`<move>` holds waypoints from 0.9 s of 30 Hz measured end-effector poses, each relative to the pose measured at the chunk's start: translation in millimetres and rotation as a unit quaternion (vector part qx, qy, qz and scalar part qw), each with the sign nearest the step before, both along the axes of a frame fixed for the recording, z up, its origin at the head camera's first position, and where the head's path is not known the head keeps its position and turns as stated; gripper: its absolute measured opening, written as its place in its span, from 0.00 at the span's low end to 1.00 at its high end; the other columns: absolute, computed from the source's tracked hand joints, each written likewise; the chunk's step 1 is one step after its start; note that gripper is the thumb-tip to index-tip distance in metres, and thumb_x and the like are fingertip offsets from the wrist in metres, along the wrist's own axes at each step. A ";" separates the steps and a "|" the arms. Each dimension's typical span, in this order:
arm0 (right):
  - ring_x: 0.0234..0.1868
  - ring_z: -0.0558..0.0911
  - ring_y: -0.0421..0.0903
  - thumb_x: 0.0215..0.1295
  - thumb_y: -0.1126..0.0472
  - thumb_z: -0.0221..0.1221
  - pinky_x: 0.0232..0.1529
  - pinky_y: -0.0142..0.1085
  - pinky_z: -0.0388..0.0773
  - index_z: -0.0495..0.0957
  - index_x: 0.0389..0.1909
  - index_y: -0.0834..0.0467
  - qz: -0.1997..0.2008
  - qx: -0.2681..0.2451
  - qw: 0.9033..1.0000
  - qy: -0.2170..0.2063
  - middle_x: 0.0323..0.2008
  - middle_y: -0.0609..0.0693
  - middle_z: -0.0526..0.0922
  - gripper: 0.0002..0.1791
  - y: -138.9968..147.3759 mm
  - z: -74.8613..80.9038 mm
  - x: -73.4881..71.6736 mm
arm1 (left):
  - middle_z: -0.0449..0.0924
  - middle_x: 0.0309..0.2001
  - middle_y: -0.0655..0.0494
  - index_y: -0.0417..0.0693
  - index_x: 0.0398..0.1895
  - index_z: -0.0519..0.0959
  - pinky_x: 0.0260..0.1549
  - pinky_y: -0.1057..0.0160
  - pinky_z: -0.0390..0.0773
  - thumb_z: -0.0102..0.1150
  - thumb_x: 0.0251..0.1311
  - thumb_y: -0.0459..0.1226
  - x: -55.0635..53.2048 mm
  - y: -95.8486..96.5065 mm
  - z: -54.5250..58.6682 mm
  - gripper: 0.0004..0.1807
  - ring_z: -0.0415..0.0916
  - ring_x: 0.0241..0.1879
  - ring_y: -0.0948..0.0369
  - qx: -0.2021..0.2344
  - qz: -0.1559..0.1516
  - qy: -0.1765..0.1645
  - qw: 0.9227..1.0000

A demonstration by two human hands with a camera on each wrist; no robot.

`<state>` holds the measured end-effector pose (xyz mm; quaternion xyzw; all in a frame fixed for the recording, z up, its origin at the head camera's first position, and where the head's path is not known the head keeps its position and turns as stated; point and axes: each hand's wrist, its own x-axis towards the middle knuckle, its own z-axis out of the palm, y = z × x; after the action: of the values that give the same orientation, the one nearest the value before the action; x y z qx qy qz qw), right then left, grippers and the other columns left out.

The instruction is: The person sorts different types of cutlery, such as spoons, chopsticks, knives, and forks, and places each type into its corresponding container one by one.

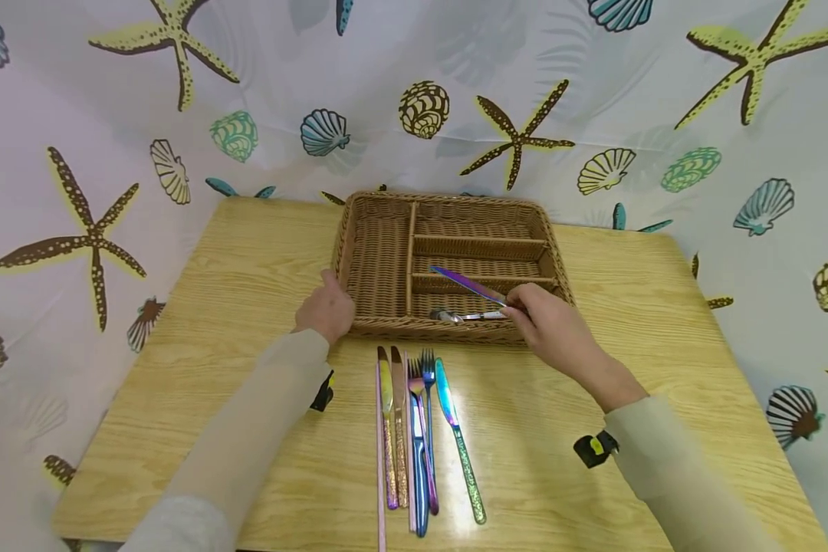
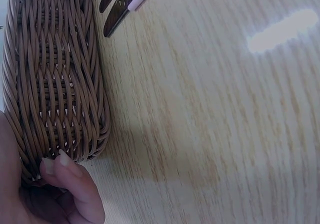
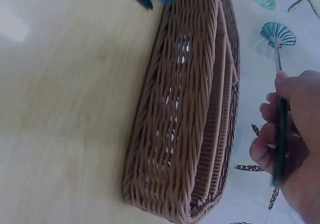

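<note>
A brown wicker cutlery basket (image 1: pixel 448 331), split into compartments, sits at the back of the wooden table. My left hand (image 1: pixel 326 308) grips its front left corner; the left wrist view shows the fingertips curled against the wicker (image 2: pixel 55 94). Over the basket's right side, my right hand (image 1: pixel 555 326) holds an iridescent purple-blue table knife (image 1: pixel 468 284) by its handle, blade pointing left. The right wrist view shows that handle (image 3: pixel 281 139) across the palm. Below the knife, shiny silver cutlery (image 1: pixel 448 315), apparently spoons, lies in the front right compartment.
In front of the basket lie several knives, forks and pink sticks, among them a green-blue knife (image 1: pixel 448 395), a blue fork (image 1: pixel 428 376) and a gold-handled knife (image 1: pixel 388 429). A patterned seashell cloth (image 1: pixel 386 46) hangs behind the table (image 1: pixel 248 253).
</note>
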<state>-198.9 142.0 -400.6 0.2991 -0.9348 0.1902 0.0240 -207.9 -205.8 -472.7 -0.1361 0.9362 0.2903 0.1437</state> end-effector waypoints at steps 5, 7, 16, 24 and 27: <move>0.31 0.77 0.49 0.73 0.63 0.55 0.32 0.43 0.74 0.76 0.44 0.63 0.015 0.028 0.999 0.041 0.37 0.56 0.79 0.07 2.9 2.4 -26.1 | 0.69 0.18 0.52 0.40 0.77 0.36 0.13 0.60 0.61 0.25 0.73 0.42 -0.7 -1.2 0.9 0.33 0.59 0.13 0.60 -0.008 0.003 0.002 1.000; 0.34 0.78 0.53 0.73 0.64 0.55 0.35 0.46 0.75 0.76 0.44 0.63 0.014 0.043 0.997 0.058 0.37 0.57 0.79 0.07 3.7 2.1 -36.2 | 0.70 0.18 0.52 0.39 0.77 0.36 0.14 0.60 0.61 0.25 0.73 0.41 -1.0 -2.0 1.6 0.33 0.60 0.13 0.59 -0.011 0.003 0.003 1.000; 0.39 0.78 0.61 0.73 0.64 0.54 0.40 0.53 0.75 0.77 0.45 0.65 -0.030 0.083 0.996 0.028 0.39 0.62 0.80 0.08 -1.7 -9.4 -70.6 | 0.72 0.20 0.50 0.39 0.77 0.37 0.14 0.60 0.63 0.27 0.72 0.39 3.4 -1.8 4.3 0.33 0.62 0.14 0.58 -0.009 0.009 -0.007 1.000; 0.44 0.78 0.61 0.73 0.61 0.55 0.42 0.53 0.74 0.78 0.45 0.64 -0.055 0.111 0.992 -0.017 0.42 0.62 0.80 0.10 -15.7 -15.9 -90.1 | 0.72 0.20 0.50 0.40 0.77 0.37 0.14 0.59 0.61 0.28 0.70 0.38 0.3 -1.2 -0.9 0.34 0.62 0.14 0.58 -0.013 0.011 0.009 1.000; 0.44 0.78 0.60 0.73 0.60 0.55 0.42 0.53 0.74 0.78 0.46 0.64 -0.058 0.113 0.991 -0.037 0.42 0.62 0.79 0.11 -19.8 -17.9 -94.5 | 0.71 0.19 0.52 0.40 0.76 0.38 0.14 0.60 0.60 0.28 0.70 0.37 0.5 1.3 2.1 0.33 0.61 0.13 0.59 -0.014 0.010 0.004 1.000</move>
<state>-293.5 122.2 -418.4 0.2375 -0.9663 0.0928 -0.0339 -207.4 -204.5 -470.7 -0.1460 0.9394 0.2791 0.1355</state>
